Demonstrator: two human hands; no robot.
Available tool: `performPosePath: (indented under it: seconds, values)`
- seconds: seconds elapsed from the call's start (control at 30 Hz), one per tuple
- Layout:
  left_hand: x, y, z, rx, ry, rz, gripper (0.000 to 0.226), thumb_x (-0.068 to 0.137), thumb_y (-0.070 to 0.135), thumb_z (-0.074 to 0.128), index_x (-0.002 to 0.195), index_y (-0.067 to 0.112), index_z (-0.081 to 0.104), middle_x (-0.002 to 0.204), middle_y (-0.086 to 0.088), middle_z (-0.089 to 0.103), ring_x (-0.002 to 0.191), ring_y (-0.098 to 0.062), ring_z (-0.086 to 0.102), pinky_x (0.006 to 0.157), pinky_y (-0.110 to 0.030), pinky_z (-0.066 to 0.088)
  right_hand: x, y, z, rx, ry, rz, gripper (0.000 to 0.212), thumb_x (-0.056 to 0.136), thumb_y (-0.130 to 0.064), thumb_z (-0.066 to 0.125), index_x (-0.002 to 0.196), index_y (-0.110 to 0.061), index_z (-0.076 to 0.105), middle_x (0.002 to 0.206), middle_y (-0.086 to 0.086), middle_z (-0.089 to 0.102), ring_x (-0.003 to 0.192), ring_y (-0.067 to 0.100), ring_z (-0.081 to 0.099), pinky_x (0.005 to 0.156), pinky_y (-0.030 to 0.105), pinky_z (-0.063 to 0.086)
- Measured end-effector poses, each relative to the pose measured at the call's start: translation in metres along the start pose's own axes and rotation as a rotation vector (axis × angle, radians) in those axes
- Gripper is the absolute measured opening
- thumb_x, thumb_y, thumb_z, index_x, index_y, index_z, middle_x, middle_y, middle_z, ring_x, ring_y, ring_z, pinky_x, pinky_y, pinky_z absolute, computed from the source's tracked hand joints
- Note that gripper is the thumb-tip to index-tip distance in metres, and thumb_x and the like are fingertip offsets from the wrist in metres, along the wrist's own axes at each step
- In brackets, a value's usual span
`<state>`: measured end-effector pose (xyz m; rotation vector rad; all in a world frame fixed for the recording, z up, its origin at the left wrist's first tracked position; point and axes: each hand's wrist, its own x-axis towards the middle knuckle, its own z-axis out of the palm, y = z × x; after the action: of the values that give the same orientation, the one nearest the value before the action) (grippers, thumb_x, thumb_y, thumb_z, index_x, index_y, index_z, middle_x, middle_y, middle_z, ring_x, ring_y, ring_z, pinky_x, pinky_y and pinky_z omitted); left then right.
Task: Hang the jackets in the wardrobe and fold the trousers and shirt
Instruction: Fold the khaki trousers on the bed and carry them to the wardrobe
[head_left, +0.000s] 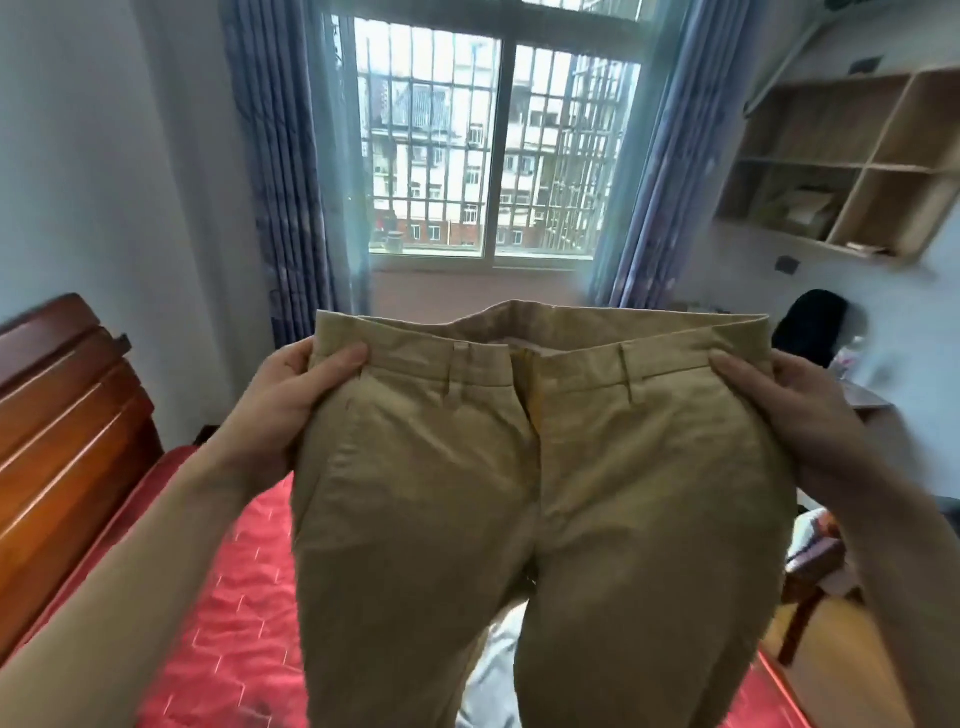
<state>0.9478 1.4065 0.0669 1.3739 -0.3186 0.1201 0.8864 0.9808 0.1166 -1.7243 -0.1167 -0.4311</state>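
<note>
Both hands, left and right, grip the trousers at the waistband's ends, legs hanging above the bed.

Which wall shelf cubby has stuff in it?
The lower-left cubby of the wooden wall shelf: it holds what looks like cardboard; the others look bare.

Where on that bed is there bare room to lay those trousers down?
Free: the red bedspread between the wooden headboard and the trousers held by left hand and right hand. Crowded: a grey garment lies below the legs.
</note>
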Motion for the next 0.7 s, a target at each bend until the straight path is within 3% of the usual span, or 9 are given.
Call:
performPosePath:
  seconds: [0.1, 0.2, 0.3, 0.4, 0.47, 0.5, 0.57, 0.63, 0.7]
  values:
    - [0.022, -0.015, 0.023, 0.249, 0.227, 0.09, 0.005, 0.093, 0.021, 0.079, 0.089, 0.02, 0.08, 0.095, -0.001, 0.08, 0.083, -0.01, 0.07, 0.074, -0.023, 0.059, 0.015, 0.012, -0.016, -0.392, 0.131, -0.04, 0.015, 0.094, -0.022, 0.077, 0.103, -0.01, 0.078, 0.088, 0.0, 0.078, 0.077, 0.01, 0.071, 0.072, 0.026, 0.057]
    - [0.023, -0.036, 0.063, 0.354, 0.286, 0.177, 0.008, 0.094, 0.016, 0.077, 0.087, 0.019, 0.076, 0.085, 0.005, 0.078, 0.075, -0.004, 0.065, 0.071, -0.022, 0.056, 0.016, 0.028, -0.02, -0.62, 0.295, -0.168, 0.014, 0.094, -0.024, 0.076, 0.083, -0.016, 0.074, 0.073, -0.002, 0.071, 0.072, 0.021, 0.067, 0.068, 0.037, 0.049]
    - [0.017, -0.043, 0.111, 0.411, 0.308, 0.258, 0.009, 0.095, 0.015, 0.075, 0.086, 0.018, 0.073, 0.081, 0.009, 0.075, 0.071, 0.0, 0.062, 0.068, -0.019, 0.053, 0.008, 0.039, -0.013, -0.67, 0.45, -0.27, 0.037, 0.093, -0.025, 0.074, 0.064, -0.027, 0.052, 0.057, -0.015, 0.053, 0.057, 0.001, 0.053, 0.057, 0.031, 0.033]
    - [0.005, -0.043, 0.165, 0.453, 0.293, 0.324, 0.012, 0.095, 0.016, 0.075, 0.085, 0.013, 0.069, 0.079, 0.0, 0.072, 0.068, -0.001, 0.057, 0.065, -0.02, 0.05, -0.002, 0.047, 0.0, -0.672, 0.555, -0.344, 0.028, 0.095, -0.024, 0.072, 0.072, -0.022, 0.058, 0.055, -0.01, 0.055, 0.051, 0.007, 0.052, 0.057, 0.034, 0.031]
    - [-0.004, -0.044, 0.199, 0.485, 0.257, 0.355, 0.016, 0.096, 0.018, 0.074, 0.084, 0.011, 0.065, 0.076, -0.003, 0.069, 0.067, -0.007, 0.056, 0.065, -0.027, 0.05, -0.008, 0.054, 0.009, -0.683, 0.586, -0.376, 0.017, 0.095, -0.02, 0.073, 0.081, -0.014, 0.066, 0.058, 0.008, 0.065, 0.053, 0.032, 0.062, 0.057, 0.033, 0.032]
    - [-0.008, -0.046, 0.214, 0.504, 0.249, 0.371, 0.019, 0.097, 0.019, 0.074, 0.083, 0.011, 0.063, 0.074, -0.002, 0.067, 0.065, -0.009, 0.056, 0.064, -0.03, 0.05, -0.01, 0.056, 0.014, -0.69, 0.589, -0.389, 0.013, 0.094, -0.018, 0.074, 0.085, -0.011, 0.068, 0.06, 0.013, 0.067, 0.054, 0.036, 0.064, 0.056, 0.034, 0.036]
    - [-0.014, -0.049, 0.241, 0.506, 0.255, 0.389, 0.022, 0.099, 0.022, 0.072, 0.083, 0.013, 0.059, 0.071, 0.002, 0.066, 0.061, -0.014, 0.057, 0.062, -0.031, 0.049, -0.014, 0.057, 0.022, -0.708, 0.568, -0.418, 0.008, 0.093, -0.013, 0.075, 0.089, -0.008, 0.07, 0.059, 0.017, 0.066, 0.052, 0.04, 0.065, 0.053, 0.035, 0.045]
    - [-0.018, -0.052, 0.264, 0.473, 0.266, 0.392, 0.023, 0.101, 0.022, 0.07, 0.082, 0.015, 0.057, 0.067, 0.007, 0.064, 0.056, -0.009, 0.052, 0.057, -0.028, 0.047, -0.018, 0.059, 0.029, -0.729, 0.54, -0.45, 0.007, 0.092, -0.011, 0.076, 0.094, -0.007, 0.072, 0.059, 0.017, 0.066, 0.05, 0.039, 0.064, 0.048, 0.034, 0.044]
    - [-0.02, -0.057, 0.283, 0.435, 0.259, 0.392, 0.022, 0.103, 0.021, 0.066, 0.084, 0.015, 0.056, 0.064, 0.011, 0.062, 0.055, -0.003, 0.049, 0.054, -0.024, 0.044, -0.024, 0.063, 0.034, -0.705, 0.494, -0.47, 0.015, 0.097, -0.023, 0.069, 0.104, -0.011, 0.073, 0.063, 0.012, 0.069, 0.055, 0.036, 0.066, 0.046, 0.033, 0.039]
